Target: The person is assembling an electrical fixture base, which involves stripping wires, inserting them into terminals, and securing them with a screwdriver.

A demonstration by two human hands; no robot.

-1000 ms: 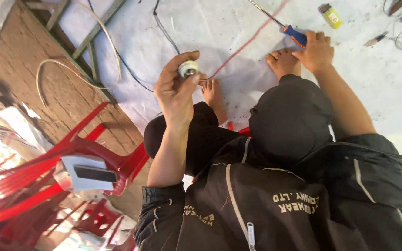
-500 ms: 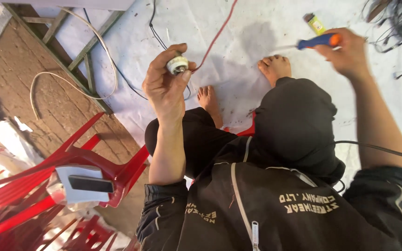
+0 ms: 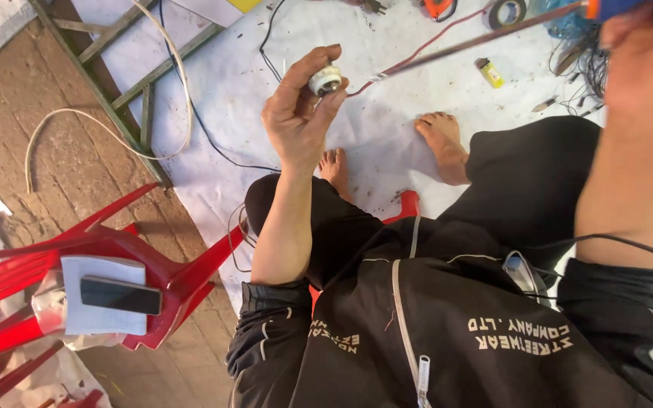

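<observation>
Sitting over a white sheet (image 3: 213, 83), the person pinches a small white socket (image 3: 326, 80) in the left hand (image 3: 296, 121), red wire (image 3: 417, 53) trailing from it. The right hand (image 3: 636, 45), partly out of frame, appears closed round a screwdriver (image 3: 493, 36). Likely wiring the socket; tip must meet its terminal.

Left hand (image 3: 300, 113) is raised and pinches a small white round lamp socket (image 3: 326, 79) between thumb and fingertips. Right hand (image 3: 644, 53) grips an orange-handled screwdriver (image 3: 493, 32), its shaft pointing toward the socket. A small yellow lighter (image 3: 490, 72) lies on the white ground sheet (image 3: 228, 83).
</observation>
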